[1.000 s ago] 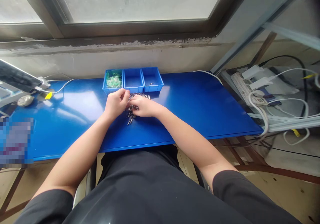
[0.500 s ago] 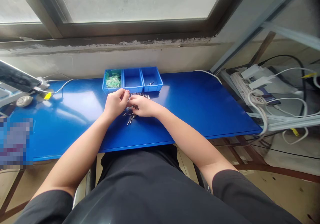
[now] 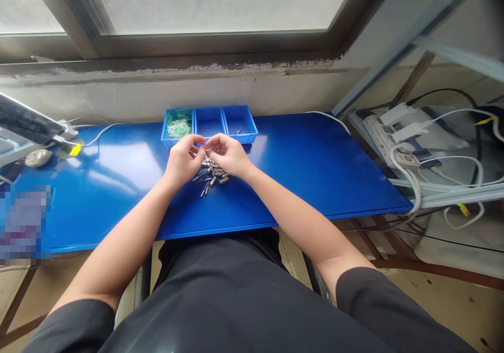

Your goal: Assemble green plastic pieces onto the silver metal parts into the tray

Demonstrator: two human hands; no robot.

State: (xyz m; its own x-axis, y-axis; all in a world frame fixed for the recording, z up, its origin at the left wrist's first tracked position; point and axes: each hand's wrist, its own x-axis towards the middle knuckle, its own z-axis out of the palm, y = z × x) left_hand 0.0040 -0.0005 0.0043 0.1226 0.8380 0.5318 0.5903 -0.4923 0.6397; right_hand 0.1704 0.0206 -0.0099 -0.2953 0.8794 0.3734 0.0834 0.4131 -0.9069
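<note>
My left hand (image 3: 185, 156) and my right hand (image 3: 227, 154) meet fingertip to fingertip just in front of the blue bins. Both are closed in a pinch, and what sits between the fingertips is too small to make out. Below them, a pile of small metal parts (image 3: 213, 173) lies on the blue table (image 3: 307, 164): short silver cylinders and thin, dark pointed pieces. My fingers hide the far side of the pile.
Three joined blue bins stand behind my hands. The left bin holds green packets (image 3: 179, 126), and a few dark pieces (image 3: 238, 131) lie in the right bin (image 3: 252, 123). A screen (image 3: 27, 119) is at far left; a power strip (image 3: 388, 137) with cables is at right.
My right hand has lifted from the pile and moved up to my left fingertips. More of the metal parts now show beneath.
</note>
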